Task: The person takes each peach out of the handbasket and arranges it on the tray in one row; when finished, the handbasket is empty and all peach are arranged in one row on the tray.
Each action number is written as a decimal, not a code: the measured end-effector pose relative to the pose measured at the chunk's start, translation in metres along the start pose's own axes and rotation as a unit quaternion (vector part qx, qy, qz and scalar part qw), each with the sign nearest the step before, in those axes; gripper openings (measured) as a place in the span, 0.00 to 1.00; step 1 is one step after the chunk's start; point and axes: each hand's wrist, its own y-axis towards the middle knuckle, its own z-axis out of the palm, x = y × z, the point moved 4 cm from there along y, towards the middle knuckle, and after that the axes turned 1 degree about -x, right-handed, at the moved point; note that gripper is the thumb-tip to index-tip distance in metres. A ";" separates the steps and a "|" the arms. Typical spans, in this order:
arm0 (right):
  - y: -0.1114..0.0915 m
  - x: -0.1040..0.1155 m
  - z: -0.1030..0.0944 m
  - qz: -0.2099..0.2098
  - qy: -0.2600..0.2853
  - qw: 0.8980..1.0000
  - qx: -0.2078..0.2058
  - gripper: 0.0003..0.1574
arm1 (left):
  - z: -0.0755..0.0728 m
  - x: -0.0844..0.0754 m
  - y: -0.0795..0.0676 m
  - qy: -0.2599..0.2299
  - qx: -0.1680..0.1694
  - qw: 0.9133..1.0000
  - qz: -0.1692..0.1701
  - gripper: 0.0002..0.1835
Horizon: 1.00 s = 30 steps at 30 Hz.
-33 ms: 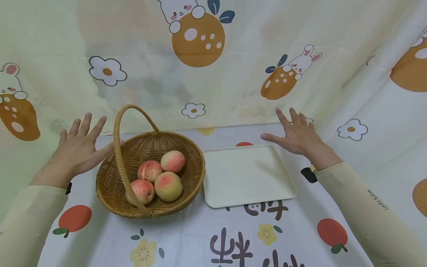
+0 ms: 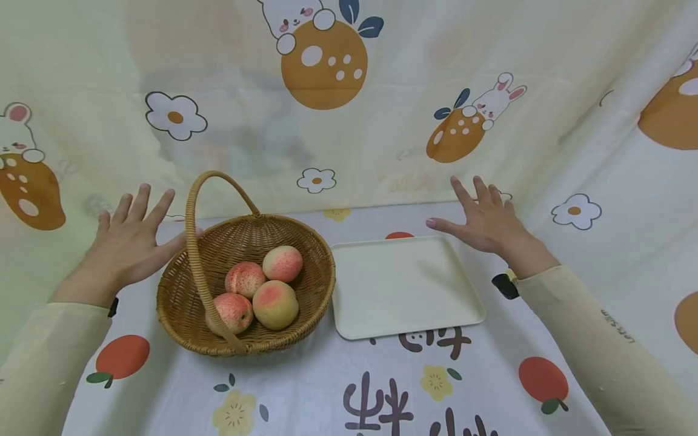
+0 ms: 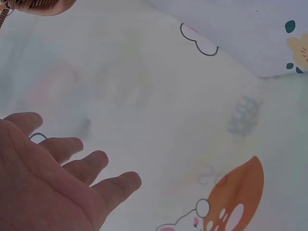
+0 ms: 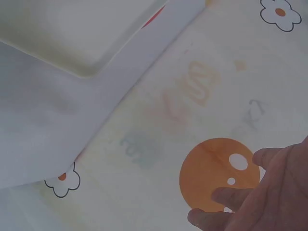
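A brown wicker basket (image 2: 180,309) with a tall arched handle stands on the left of the table. Inside it lie several peaches (image 2: 275,304), red and pale yellow. To its right is a flat, cream rectangular tray (image 2: 406,287) with nothing on it. My left hand (image 2: 128,245) is raised at the basket's left side with fingers spread, its thumb partly hidden behind the handle. Beyond the tray's far right corner my right hand (image 2: 488,221) is held up, fingers apart and holding nothing. Both wrist views show the fingers extended.
A white printed tablecloth (image 2: 305,393) with fruit, flowers and dark lettering covers the table. Behind it and along both sides hangs a pale curtain (image 2: 234,139) with rabbits and oranges. The basket's rim sits close to the tray's left edge.
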 end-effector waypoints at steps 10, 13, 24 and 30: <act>-0.007 0.021 -0.004 -0.027 0.025 0.999 -0.017 0.69 | 0.000 -0.002 -0.001 -0.030 0.016 0.999 0.011 0.50; -0.009 0.039 -0.004 -0.053 0.070 0.996 -0.012 0.68 | 0.004 0.001 -0.005 -0.057 0.029 0.998 0.024 0.47; -0.004 0.145 0.014 -0.221 0.329 0.918 0.006 0.62 | 0.018 0.006 -0.029 -0.145 0.094 0.984 0.031 0.46; -0.007 0.204 0.035 -0.273 0.384 0.880 0.059 0.62 | 0.036 0.004 -0.043 -0.205 0.155 0.966 0.028 0.44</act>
